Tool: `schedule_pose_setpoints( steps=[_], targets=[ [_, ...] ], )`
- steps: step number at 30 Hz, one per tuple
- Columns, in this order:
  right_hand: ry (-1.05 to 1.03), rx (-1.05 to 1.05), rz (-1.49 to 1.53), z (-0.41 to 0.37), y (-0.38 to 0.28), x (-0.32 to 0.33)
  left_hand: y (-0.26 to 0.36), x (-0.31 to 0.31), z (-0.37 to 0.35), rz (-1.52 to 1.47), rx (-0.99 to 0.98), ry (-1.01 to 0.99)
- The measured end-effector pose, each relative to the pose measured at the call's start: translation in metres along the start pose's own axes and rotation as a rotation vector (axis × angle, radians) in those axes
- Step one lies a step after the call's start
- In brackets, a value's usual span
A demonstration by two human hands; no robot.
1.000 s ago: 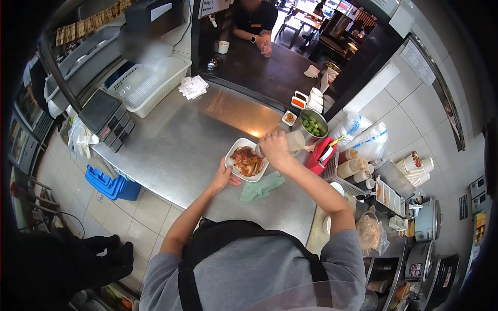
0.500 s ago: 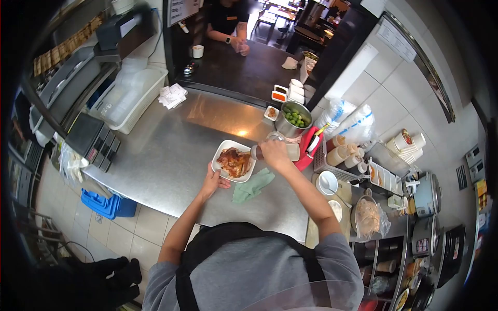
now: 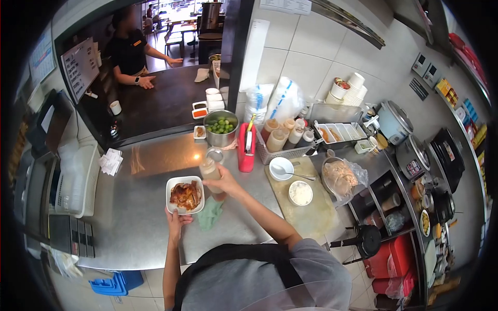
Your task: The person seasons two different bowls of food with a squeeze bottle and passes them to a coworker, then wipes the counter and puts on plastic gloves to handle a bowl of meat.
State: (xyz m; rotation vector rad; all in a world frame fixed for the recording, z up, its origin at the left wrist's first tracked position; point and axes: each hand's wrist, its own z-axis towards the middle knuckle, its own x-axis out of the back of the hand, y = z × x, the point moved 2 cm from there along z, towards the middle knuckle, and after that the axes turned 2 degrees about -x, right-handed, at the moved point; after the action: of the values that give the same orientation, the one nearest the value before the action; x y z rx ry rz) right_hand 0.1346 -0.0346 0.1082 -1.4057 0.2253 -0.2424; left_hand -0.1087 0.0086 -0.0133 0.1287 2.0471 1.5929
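Note:
On the steel counter, my left hand [image 3: 178, 222] grips the lower edge of a white square bowl [image 3: 170, 203], fingers against its side. Browned, glazed meat [image 3: 185, 195] fills the bowl. To its right my right hand [image 3: 224, 182] is wrapped round a squeeze bottle [image 3: 208, 169] with pale contents, held upright beside the bowl. A green cloth [image 3: 209, 213] lies crumpled below the bottle. Behind the bottle is a small round clear container [image 3: 215, 154].
A metal pot of green limes [image 3: 220, 138], a red holder [image 3: 246, 155] and a basket of bottles [image 3: 282, 154] stand behind. Right: a cutting board [image 3: 311, 220] with two white bowls. A co-worker [image 3: 128, 54] stands beyond the dark pass counter [image 3: 161, 98].
The view has turned to the right. The bottle, tilted towards the bowl before, is now upright in my right hand. The co-worker's hands have moved apart.

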Motion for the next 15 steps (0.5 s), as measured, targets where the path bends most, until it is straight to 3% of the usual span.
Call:
schedule_pose_setpoints(
  steps=[2, 4, 6, 8, 10, 12, 15],
  targets=[
    [0.139, 0.009, 0.140, 0.007, -0.010, 0.017, 0.000, 0.000, -0.001, -0.003, -0.004, 0.010],
    [0.283, 0.164, 0.143, 0.009, -0.051, 0.042, 0.001, -0.001, -0.001, -0.004, -0.006, 0.013],
    [0.434, 0.272, 0.005, 0.013, -0.076, 0.084, 0.000, -0.001, -0.002, -0.008, -0.008, 0.019],
    [0.619, 0.376, -0.161, 0.005, -0.119, 0.111, -0.001, 0.000, 0.000, -0.012, -0.009, 0.019],
    [0.942, 0.524, -0.884, 0.011, -0.117, 0.162, 0.001, -0.001, -0.001, -0.011, -0.010, 0.020],
    [1.020, 0.435, -1.078, 0.011, -0.127, 0.185, 0.002, -0.001, -0.003, -0.009, -0.007, 0.023],
    [0.979, 0.369, -1.064, 0.020, -0.092, 0.248, 0.002, -0.002, -0.002, -0.008, -0.005, 0.028]
  ],
)
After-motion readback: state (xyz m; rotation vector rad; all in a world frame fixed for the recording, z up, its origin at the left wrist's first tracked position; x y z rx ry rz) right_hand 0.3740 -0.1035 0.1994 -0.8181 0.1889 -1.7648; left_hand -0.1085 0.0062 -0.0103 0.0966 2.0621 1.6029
